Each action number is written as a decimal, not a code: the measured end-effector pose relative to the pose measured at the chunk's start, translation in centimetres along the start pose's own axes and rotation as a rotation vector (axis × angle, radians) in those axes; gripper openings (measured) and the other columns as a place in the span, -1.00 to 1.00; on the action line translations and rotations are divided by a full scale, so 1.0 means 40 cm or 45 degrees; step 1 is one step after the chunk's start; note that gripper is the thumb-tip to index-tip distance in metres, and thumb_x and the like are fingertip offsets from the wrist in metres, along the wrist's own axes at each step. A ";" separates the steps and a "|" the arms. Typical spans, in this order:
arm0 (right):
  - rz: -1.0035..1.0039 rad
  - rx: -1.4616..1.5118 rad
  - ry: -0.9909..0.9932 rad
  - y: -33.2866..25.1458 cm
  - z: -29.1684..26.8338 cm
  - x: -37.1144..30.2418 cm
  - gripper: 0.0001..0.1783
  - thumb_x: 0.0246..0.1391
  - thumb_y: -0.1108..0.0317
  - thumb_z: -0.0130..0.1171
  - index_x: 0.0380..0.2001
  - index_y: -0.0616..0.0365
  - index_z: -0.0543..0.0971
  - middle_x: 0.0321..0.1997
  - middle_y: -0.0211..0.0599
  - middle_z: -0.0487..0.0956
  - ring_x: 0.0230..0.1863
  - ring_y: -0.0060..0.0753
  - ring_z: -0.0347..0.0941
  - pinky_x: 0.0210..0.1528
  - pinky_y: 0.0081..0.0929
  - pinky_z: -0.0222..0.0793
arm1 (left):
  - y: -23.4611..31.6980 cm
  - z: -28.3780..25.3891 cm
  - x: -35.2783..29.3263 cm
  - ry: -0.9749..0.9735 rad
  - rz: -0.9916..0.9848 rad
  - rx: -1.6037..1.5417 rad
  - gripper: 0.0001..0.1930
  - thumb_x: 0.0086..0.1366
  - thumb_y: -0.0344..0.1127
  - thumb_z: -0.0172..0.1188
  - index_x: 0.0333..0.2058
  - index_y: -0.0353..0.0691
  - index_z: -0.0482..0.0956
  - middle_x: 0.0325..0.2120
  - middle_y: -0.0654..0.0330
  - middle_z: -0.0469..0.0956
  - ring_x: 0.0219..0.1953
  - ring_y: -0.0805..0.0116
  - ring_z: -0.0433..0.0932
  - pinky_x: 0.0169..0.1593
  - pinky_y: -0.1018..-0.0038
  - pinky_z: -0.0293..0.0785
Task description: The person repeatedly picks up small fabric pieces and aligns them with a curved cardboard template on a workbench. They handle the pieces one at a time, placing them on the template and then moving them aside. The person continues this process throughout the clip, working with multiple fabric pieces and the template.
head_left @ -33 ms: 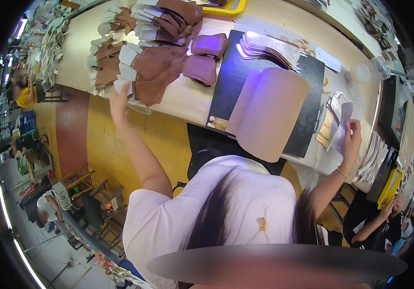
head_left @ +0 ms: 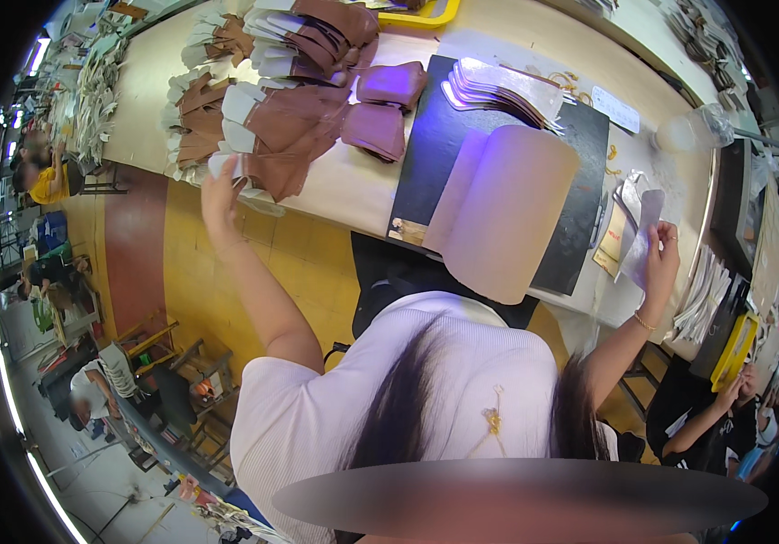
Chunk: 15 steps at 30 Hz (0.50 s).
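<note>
My left hand (head_left: 220,195) is at the near left edge of the table, its fingers closed on the white end of a brown leather-like piece (head_left: 276,174). That piece lies at the front of a fanned pile of brown pieces with white ends (head_left: 294,118). Out to the right, my right hand (head_left: 662,257) pinches a thin, pale, curved strip (head_left: 640,238) between thumb and fingers. A large beige sheet (head_left: 516,213), curved and folded, rests between my hands on a black mat (head_left: 575,208).
Brown folded bundles (head_left: 376,130) sit left of the mat. Stacked curved pieces (head_left: 503,91) lie at its far side. A clear plastic container (head_left: 693,131) stands far right, and a yellow tray (head_left: 421,16) at the back. Another person's hands (head_left: 738,390) are at the right.
</note>
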State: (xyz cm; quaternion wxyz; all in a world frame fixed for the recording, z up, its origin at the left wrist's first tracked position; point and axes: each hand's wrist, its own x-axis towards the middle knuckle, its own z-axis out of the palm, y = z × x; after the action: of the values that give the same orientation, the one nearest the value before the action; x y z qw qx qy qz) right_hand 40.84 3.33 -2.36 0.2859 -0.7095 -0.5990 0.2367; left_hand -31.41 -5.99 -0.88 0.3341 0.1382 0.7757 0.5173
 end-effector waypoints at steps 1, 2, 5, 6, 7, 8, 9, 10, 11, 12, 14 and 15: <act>-0.026 -0.003 -0.006 -0.004 0.006 0.006 -0.80 0.33 0.31 0.08 -0.18 0.25 0.46 -0.29 -0.20 0.58 -0.22 -0.41 0.50 -0.09 -0.46 0.38 | 0.013 -0.008 0.003 -0.104 -0.020 -0.090 -0.66 0.35 -0.24 0.23 0.02 -0.28 0.50 -0.12 0.21 0.58 -0.15 0.32 0.56 -0.05 0.29 0.52; -0.008 -0.049 -0.008 -0.008 0.010 0.005 -0.81 0.33 0.31 0.09 -0.19 0.25 0.46 -0.29 -0.20 0.58 -0.23 -0.41 0.50 -0.09 -0.46 0.39 | 0.020 -0.017 -0.011 -0.146 -0.020 -0.140 -0.66 0.36 -0.25 0.23 0.02 -0.31 0.49 -0.12 0.19 0.57 -0.15 0.33 0.56 -0.05 0.30 0.52; -0.034 -0.023 -0.008 -0.026 0.018 0.002 -0.82 0.32 0.33 0.09 -0.19 0.25 0.47 -0.28 -0.19 0.59 -0.23 -0.40 0.49 -0.09 -0.46 0.39 | 0.061 -0.018 -0.070 -0.190 0.016 -0.206 -0.66 0.37 -0.28 0.20 0.01 -0.36 0.48 -0.14 0.14 0.58 -0.16 0.35 0.56 -0.07 0.33 0.52; -0.040 -0.012 0.011 -0.033 0.020 -0.001 -0.82 0.32 0.33 0.09 -0.19 0.24 0.47 -0.28 -0.20 0.59 -0.23 -0.40 0.49 -0.09 -0.46 0.40 | 0.083 -0.010 -0.099 -0.154 0.052 -0.171 -0.67 0.37 -0.29 0.19 0.00 -0.37 0.48 -0.16 0.13 0.58 -0.19 0.35 0.56 -0.10 0.35 0.52; -0.040 -0.008 0.040 -0.042 0.020 -0.005 -0.82 0.31 0.33 0.10 -0.18 0.24 0.47 -0.27 -0.20 0.59 -0.23 -0.40 0.49 -0.10 -0.45 0.40 | 0.109 0.009 -0.129 -0.098 0.059 -0.144 -0.68 0.37 -0.30 0.18 0.00 -0.39 0.48 -0.18 0.12 0.59 -0.22 0.36 0.57 -0.12 0.37 0.53; -0.059 0.001 0.067 -0.052 0.021 -0.008 -0.82 0.31 0.33 0.10 -0.16 0.23 0.48 -0.28 -0.21 0.59 -0.24 -0.41 0.49 -0.11 -0.46 0.40 | 0.139 0.031 -0.165 -0.357 0.116 -0.178 -0.68 0.38 -0.31 0.17 -0.01 -0.40 0.48 -0.21 0.10 0.60 -0.27 0.34 0.58 -0.16 0.38 0.54; -0.031 0.022 0.104 -0.063 0.022 -0.009 -0.81 0.30 0.33 0.11 -0.14 0.22 0.49 -0.28 -0.21 0.60 -0.24 -0.42 0.49 -0.11 -0.46 0.40 | 0.174 0.054 -0.207 -0.587 0.138 -0.219 -0.69 0.38 -0.32 0.17 -0.01 -0.42 0.48 -0.23 0.08 0.61 -0.31 0.32 0.59 -0.20 0.39 0.56; -0.071 0.058 0.130 -0.076 0.025 -0.011 -0.80 0.30 0.32 0.11 -0.12 0.21 0.51 -0.29 -0.21 0.59 -0.26 -0.44 0.48 -0.13 -0.48 0.40 | 0.209 0.092 -0.244 -0.819 0.154 -0.262 -0.69 0.38 -0.33 0.16 -0.02 -0.43 0.48 -0.26 0.07 0.62 -0.36 0.30 0.60 -0.24 0.40 0.57; -0.069 0.113 0.161 -0.091 0.030 -0.010 -0.79 0.30 0.32 0.12 -0.10 0.20 0.52 -0.30 -0.20 0.59 -0.28 -0.45 0.48 -0.15 -0.50 0.39 | 0.227 0.148 -0.283 -0.958 0.184 -0.300 -0.69 0.37 -0.33 0.16 -0.03 -0.46 0.47 -0.28 0.04 0.62 -0.38 0.27 0.61 -0.27 0.39 0.59; -0.064 0.157 0.164 -0.107 0.035 -0.008 -0.78 0.30 0.30 0.12 -0.09 0.20 0.53 -0.30 -0.24 0.60 -0.29 -0.51 0.45 -0.17 -0.54 0.38 | 0.224 0.210 -0.335 -1.092 0.214 -0.339 -0.69 0.37 -0.33 0.17 -0.04 -0.48 0.47 -0.30 0.02 0.63 -0.41 0.25 0.62 -0.29 0.39 0.61; -0.049 0.288 0.171 -0.144 0.039 -0.012 -0.77 0.30 0.29 0.14 -0.10 0.20 0.55 -0.31 -0.32 0.60 -0.31 -0.60 0.42 -0.19 -0.59 0.36 | 0.214 0.329 -0.427 -1.343 0.195 -0.367 -0.69 0.37 -0.35 0.17 -0.06 -0.52 0.48 -0.33 -0.03 0.63 -0.43 0.20 0.65 -0.33 0.35 0.64; -0.042 0.376 0.174 -0.164 0.040 -0.014 -0.77 0.30 0.28 0.14 -0.11 0.21 0.56 -0.31 -0.36 0.60 -0.32 -0.63 0.40 -0.20 -0.61 0.35 | 0.208 0.384 -0.459 -1.413 0.107 -0.357 -0.69 0.36 -0.35 0.17 -0.07 -0.53 0.48 -0.33 -0.05 0.63 -0.41 0.17 0.67 -0.33 0.31 0.66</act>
State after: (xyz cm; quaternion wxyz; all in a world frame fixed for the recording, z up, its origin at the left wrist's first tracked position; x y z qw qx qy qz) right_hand 34.97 3.75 1.00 0.4311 -0.6643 -0.5484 0.2685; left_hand -8.79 -1.80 9.75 0.6855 0.3742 0.4017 0.4782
